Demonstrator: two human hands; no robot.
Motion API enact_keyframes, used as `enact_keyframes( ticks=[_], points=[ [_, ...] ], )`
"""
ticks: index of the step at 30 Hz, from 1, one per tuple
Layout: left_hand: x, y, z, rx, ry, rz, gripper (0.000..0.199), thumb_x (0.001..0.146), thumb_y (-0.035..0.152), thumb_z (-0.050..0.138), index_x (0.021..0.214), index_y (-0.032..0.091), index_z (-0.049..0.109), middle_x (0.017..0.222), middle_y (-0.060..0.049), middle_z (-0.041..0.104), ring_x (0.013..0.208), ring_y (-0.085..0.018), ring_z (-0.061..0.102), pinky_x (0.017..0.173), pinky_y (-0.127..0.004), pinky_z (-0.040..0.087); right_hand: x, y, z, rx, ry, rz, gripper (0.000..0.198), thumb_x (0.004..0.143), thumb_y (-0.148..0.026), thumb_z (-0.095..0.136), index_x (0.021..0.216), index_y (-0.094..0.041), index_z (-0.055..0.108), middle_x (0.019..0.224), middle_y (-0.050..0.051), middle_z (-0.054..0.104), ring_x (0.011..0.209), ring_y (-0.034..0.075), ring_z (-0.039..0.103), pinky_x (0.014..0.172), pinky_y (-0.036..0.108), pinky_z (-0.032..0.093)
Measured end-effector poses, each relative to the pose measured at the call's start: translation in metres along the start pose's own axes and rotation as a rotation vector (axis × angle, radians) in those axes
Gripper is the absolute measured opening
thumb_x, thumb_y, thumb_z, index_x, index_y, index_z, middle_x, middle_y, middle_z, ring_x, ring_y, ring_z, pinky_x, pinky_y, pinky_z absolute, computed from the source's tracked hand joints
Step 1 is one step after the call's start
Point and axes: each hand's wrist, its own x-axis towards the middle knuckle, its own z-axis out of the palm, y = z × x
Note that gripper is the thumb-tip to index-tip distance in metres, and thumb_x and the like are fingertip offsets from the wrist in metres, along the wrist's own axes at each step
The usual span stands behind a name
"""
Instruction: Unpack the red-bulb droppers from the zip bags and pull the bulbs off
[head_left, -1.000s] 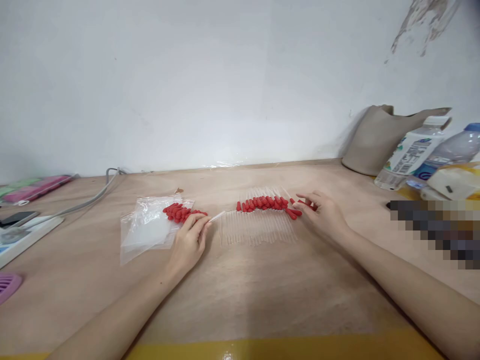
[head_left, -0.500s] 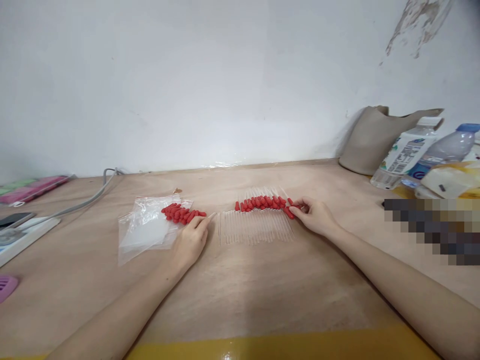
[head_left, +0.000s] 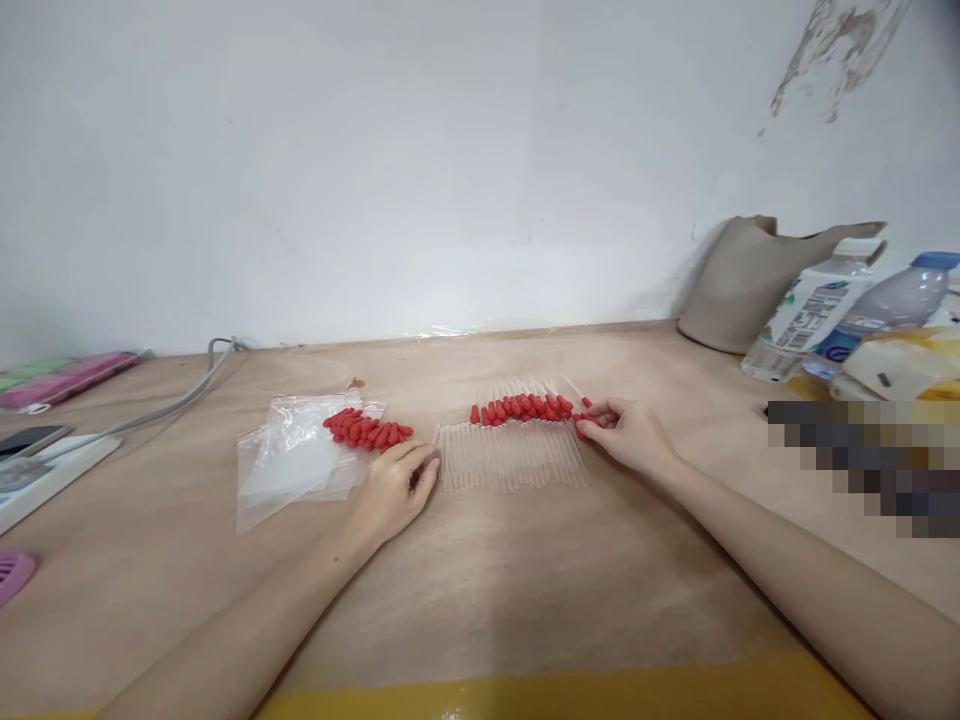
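Note:
Side by side on the table lies a row of thin clear glass tubes (head_left: 514, 458). Red rubber bulbs (head_left: 521, 408) form a band across their upper part. My right hand (head_left: 622, 430) is at the row's right end, its thumb and fingers pinched on a red rubber bulb (head_left: 583, 424). At the left end is my left hand (head_left: 397, 485), fingers curled, thumb and fingertips closed at a thin glass tube (head_left: 437, 438); the fingers partly hide it. Just beyond that hand, a heap of red rubber bulbs (head_left: 366, 430) rests on clear plastic bags (head_left: 289, 465).
Against the wall at right stand a grey-beige container (head_left: 724, 290), a labelled bottle (head_left: 806, 315) and a blue-capped bottle (head_left: 904, 295). A grey cable (head_left: 187, 397) runs to a white power strip (head_left: 64, 475) at left, near a pink packet (head_left: 75, 382).
My left hand has shifted right, to the row's left edge, with its fingers more curled. My right hand has barely moved and keeps its pinch at the right end.

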Motion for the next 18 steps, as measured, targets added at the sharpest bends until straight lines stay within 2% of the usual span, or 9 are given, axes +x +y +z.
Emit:
enact_keyframes(
  ticks=[4,8,14,18],
  points=[
    [0.002,0.007,-0.004,-0.050,-0.028,-0.058,0.021,0.084,0.027,0.046,0.091,0.016,0.063,0.089,-0.005,0.066,0.078,-0.017,0.062,0.071,-0.030,0.052,0.001,0.002,0.003,0.005,0.011,-0.014,0.025,0.066,-0.041,0.059,0.072,-0.017,0.063,0.061,0.002,0.063,0.059,0.014,0.058,0.056,0.024,0.042],
    [0.001,0.011,-0.007,-0.066,-0.038,-0.063,0.025,0.081,0.034,0.051,0.094,0.015,0.061,0.088,-0.006,0.065,0.070,-0.016,0.061,0.064,-0.028,0.052,0.002,0.006,0.004,-0.013,0.026,-0.020,0.036,0.063,-0.048,0.062,0.078,-0.015,0.064,0.067,0.005,0.064,0.061,0.016,0.058,0.054,0.025,0.043],
    [-0.001,0.012,-0.014,0.020,-0.126,-0.006,0.048,0.072,0.050,0.059,0.108,0.017,0.058,0.110,-0.010,0.058,0.102,-0.026,0.055,0.084,-0.042,0.048,0.010,0.017,-0.003,0.015,0.054,0.047,0.026,0.072,-0.041,0.054,0.075,-0.017,0.064,0.068,0.005,0.066,0.061,0.015,0.060,0.054,0.024,0.043],
    [-0.002,0.012,-0.015,-0.019,-0.180,-0.032,0.048,0.074,0.049,0.058,0.111,0.019,0.056,0.115,-0.010,0.057,0.102,-0.025,0.056,0.084,-0.040,0.049,0.018,0.029,-0.006,0.037,0.020,0.109,0.026,0.074,-0.040,0.052,0.074,-0.016,0.063,0.059,0.005,0.064,0.052,0.015,0.059,0.049,0.024,0.042]
  ],
)
